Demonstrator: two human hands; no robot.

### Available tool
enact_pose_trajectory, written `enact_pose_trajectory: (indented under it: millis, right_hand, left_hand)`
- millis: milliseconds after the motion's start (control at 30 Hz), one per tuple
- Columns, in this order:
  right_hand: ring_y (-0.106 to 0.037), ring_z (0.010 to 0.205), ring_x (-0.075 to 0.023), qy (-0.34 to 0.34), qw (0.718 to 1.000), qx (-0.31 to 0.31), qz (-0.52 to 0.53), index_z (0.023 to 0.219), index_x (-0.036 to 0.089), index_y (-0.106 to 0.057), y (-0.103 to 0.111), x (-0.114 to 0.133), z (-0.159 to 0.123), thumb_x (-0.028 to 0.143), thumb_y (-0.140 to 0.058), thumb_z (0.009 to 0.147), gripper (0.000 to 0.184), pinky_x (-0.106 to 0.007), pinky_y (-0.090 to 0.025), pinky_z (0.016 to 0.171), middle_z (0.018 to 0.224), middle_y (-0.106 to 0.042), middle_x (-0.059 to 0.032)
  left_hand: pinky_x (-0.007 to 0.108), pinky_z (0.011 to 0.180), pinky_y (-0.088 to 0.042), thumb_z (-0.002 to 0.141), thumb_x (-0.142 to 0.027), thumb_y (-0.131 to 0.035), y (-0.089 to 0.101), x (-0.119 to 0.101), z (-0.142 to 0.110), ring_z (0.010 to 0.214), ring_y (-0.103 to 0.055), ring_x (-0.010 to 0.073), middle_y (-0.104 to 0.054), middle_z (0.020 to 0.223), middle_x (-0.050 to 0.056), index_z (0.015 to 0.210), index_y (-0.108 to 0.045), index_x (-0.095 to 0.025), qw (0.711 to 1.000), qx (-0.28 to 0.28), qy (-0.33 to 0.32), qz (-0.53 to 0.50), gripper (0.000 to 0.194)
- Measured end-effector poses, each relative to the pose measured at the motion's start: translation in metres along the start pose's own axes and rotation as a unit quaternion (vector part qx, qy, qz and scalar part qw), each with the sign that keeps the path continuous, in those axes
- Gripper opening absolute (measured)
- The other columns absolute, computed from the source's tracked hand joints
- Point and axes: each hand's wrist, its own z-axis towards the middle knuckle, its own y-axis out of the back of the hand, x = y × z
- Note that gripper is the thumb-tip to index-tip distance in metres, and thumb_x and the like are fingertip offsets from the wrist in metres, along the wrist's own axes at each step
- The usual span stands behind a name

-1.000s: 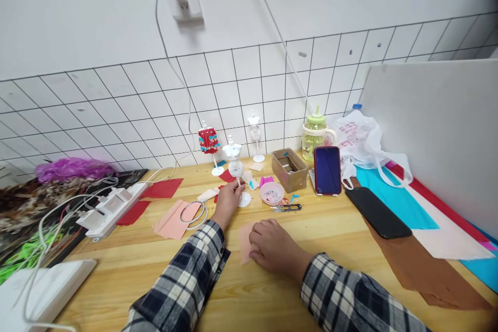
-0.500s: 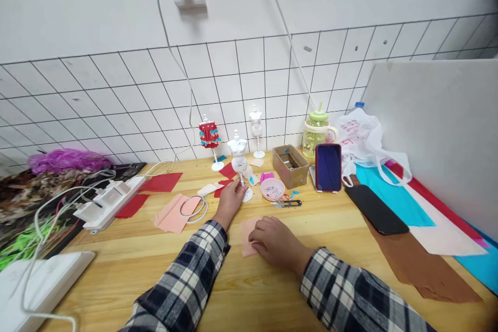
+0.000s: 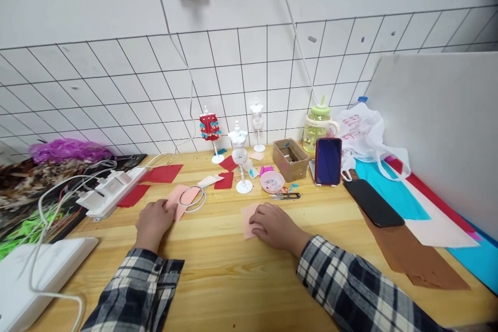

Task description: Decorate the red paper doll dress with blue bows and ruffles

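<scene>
At the left, my left hand (image 3: 154, 222) is closed over the near left edge of a larger peach cloth (image 3: 181, 198); its fingertips are partly hidden. A white cable loop (image 3: 193, 199) lies on that cloth. My right hand (image 3: 275, 224) rests on the table with curled fingers, gripping a small peach cloth piece (image 3: 248, 218) that shows beyond its fingertips. Between and behind both hands stands a small white dress-form mannequin (image 3: 239, 154), upright and untouched. Farther back are a second white mannequin (image 3: 257, 121) and one wearing a red ruffled dress (image 3: 210, 128) with blue bows.
A pink bowl of beads (image 3: 272, 181), thread snips (image 3: 288, 196), a cardboard box (image 3: 291, 166) and a propped phone (image 3: 328, 162) stand mid-table. To the right lie a black phone (image 3: 375, 202) and coloured cloths (image 3: 392, 192). A power strip (image 3: 112, 192) sits left.
My left hand has let go of the front mannequin's stand and moved left to the larger peach cloth. The right hand stays on its small cloth piece. The view has shifted slightly.
</scene>
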Motion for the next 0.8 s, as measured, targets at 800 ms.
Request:
enact_pose_trajectory:
  millis: [800]
  right_hand:
    - [-0.058, 0.081, -0.0165, -0.143, 0.973, -0.131, 0.123, 0.087, 0.020, -0.069, -0.009, 0.007, 0.004, 0.019, -0.055, 0.083, 0.014, -0.027, -0.039, 0.073, 0.083, -0.069, -0.0029]
  left_hand:
    - [0.044, 0.096, -0.045, 0.079, -0.042, -0.063, 0.002, -0.093, -0.071, 0.104, -0.061, 0.0260, -0.068, 0.106, 0.013, 0.110, -0.065, -0.016, 0.683, 0.090, -0.049, -0.723, 0.041]
